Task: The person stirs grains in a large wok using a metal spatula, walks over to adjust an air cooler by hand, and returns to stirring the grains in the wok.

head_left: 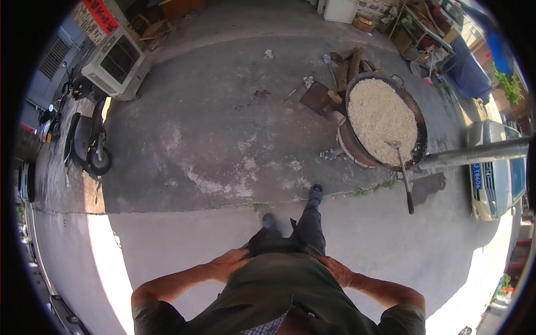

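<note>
My left hand [228, 264] rests against the left side of my waist, beside the hem of my dark green shirt [279, 276]. Its visible fingers lie flat toward the hip; some are hidden. On the other side, my right hand [336, 271] lies against my right hip, fingers stretched along the cloth and partly covered. Neither hand shows anything held. Ahead to the right, out of reach of both hands, a big wok [422, 120] holds a heap of pale, crumbly food [382, 114]. A long-handled spatula [403, 170] leans in it, handle over the near rim.
The wok sits on a round stove [354, 146] with a metal pipe [474, 152] running right. Firewood logs [354, 64] and a rusty plate [319, 97] lie beside it. A parked car [494, 184] stands right; an air cooler [118, 62] and a scooter [89, 142] stand left.
</note>
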The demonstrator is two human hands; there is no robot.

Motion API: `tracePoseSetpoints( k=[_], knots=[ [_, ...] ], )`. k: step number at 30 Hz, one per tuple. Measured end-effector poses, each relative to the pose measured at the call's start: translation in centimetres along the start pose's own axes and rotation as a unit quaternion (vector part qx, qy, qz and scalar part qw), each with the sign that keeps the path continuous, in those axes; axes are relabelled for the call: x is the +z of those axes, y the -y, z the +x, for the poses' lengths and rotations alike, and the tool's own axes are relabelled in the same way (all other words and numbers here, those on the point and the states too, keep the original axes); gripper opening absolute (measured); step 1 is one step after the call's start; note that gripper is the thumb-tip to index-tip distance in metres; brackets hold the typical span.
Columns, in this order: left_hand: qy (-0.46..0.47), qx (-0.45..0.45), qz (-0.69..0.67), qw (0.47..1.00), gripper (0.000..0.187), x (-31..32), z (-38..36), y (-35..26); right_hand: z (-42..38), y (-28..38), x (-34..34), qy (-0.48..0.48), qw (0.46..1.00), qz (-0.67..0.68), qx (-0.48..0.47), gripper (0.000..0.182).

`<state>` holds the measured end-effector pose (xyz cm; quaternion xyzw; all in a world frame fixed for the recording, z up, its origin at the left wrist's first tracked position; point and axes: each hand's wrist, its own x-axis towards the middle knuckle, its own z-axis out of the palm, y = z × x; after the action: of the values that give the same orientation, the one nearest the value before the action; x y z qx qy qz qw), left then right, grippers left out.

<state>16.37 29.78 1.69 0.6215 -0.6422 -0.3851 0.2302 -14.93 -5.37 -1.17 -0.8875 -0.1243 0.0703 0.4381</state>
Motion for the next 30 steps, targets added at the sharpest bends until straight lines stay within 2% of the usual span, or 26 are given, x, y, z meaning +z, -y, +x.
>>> tracePoseSetpoints(
  k=[3, 7, 10, 13, 17, 19, 23, 26, 30],
  knots=[
    [0.017, -0.011, 0.022, 1.000, 0.084, 0.9, -0.7, 0.8, -0.1, 0.5, 0.1, -0.006, 0.991, 0.121, 0.062, 0.066],
    [0.021, -0.011, 0.018, 1.000, 0.090, 0.7, -0.8, 0.7, 1.0, 1.8, -0.9, -0.024, 0.997, 0.069, 0.022, 0.063],
    [0.025, -0.017, 0.018, 0.999, 0.091, 0.7, -0.7, 0.6, 0.9, 1.6, -1.0, -0.022, 0.995, 0.091, 0.037, 0.061],
    [0.020, -0.014, 0.021, 0.999, 0.097, 1.1, -0.8, 1.0, 1.0, 1.1, -0.9, -0.009, 0.999, 0.033, 0.005, 0.062],
    [0.010, -0.016, 0.019, 1.000, 0.101, 1.0, -1.3, 1.0, 1.5, 1.2, -1.0, -0.012, 0.994, 0.105, 0.027, 0.064],
    [0.008, -0.020, 0.019, 1.000, 0.101, 0.7, -1.7, 0.9, 1.6, 0.9, -0.6, -0.004, 0.989, 0.142, 0.044, 0.066],
    [0.002, -0.038, 0.014, 0.999, 0.101, 0.0, -2.9, 0.9, 3.1, 0.8, -0.7, 0.003, 0.994, 0.105, 0.019, 0.065],
    [-0.022, -0.032, 0.002, 0.999, 0.091, 0.0, -4.1, 1.0, 4.1, 1.1, -0.6, 0.018, 0.995, 0.095, 0.022, 0.064],
    [-0.033, -0.036, 0.000, 0.999, 0.092, 0.5, -5.3, 2.0, 5.6, 0.8, -0.6, 0.038, 0.997, 0.072, 0.014, 0.063]
  ],
)
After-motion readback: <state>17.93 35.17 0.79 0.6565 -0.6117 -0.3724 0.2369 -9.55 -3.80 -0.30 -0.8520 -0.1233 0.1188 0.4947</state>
